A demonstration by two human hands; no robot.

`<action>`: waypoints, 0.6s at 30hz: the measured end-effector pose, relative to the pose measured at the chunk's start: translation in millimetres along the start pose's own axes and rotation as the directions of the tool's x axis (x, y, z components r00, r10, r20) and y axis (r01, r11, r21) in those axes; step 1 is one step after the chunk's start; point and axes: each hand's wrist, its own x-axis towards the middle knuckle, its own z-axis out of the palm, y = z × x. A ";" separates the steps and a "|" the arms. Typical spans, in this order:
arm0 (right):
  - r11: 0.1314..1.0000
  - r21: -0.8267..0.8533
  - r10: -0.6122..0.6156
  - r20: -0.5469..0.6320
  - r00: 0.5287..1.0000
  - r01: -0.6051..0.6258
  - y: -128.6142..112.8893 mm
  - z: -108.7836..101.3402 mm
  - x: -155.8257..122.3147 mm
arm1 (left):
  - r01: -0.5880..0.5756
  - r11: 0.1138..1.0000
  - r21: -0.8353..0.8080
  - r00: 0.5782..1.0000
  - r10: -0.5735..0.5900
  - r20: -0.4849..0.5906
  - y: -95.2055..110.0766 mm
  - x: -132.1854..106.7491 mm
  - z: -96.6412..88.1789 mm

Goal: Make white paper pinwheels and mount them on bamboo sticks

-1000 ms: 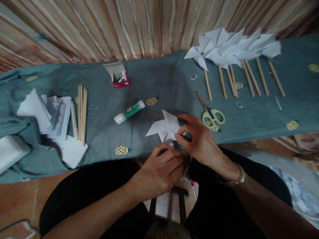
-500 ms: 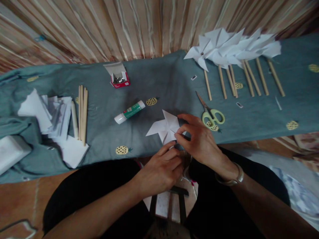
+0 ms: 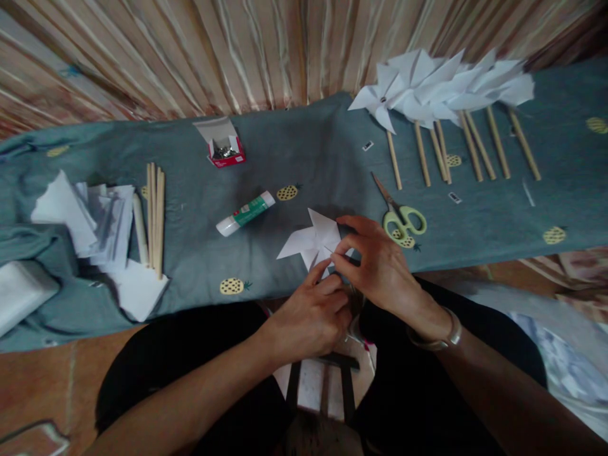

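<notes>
A white paper pinwheel (image 3: 304, 242) without a stick lies at the table's front edge, its pointed blades spread. My right hand (image 3: 377, 263), a bangle on its wrist, pinches the pinwheel's right side near the middle between thumb and index finger. A thin dark line shows at those fingertips; I cannot make out what it is. My left hand (image 3: 313, 313) is closed at the pinwheel's lower edge, its index finger reaching onto a blade and the others curled under. Its thumb is hidden. Green-handled scissors (image 3: 403, 218) lie just beyond my right hand.
A glue stick (image 3: 246, 213) lies left of the pinwheel, with an open red box of metal pins (image 3: 227, 152) behind it. Wooden sticks (image 3: 156, 215) and white paper pieces (image 3: 107, 221) are at left. Several finished pinwheels (image 3: 441, 85) on sticks lie back right.
My left index finger has stretched upward onto the pinwheel's lower blade. My right hand keeps its pinch in nearly the same place. The view has shifted slightly.
</notes>
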 end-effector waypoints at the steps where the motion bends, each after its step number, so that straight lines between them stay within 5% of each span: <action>1: 1.000 0.001 -0.001 0.002 1.000 0.001 -0.1 -0.2 0.1 | 0.001 1.000 0.001 1.000 -0.001 0.001 -0.2 0.3 0.3; 18: 1.000 -0.005 -0.031 0.005 1.000 0.031 -4.0 -4.7 -0.5 | 0.028 1.000 -0.011 1.000 -0.028 -0.004 2.4 6.2 -4.9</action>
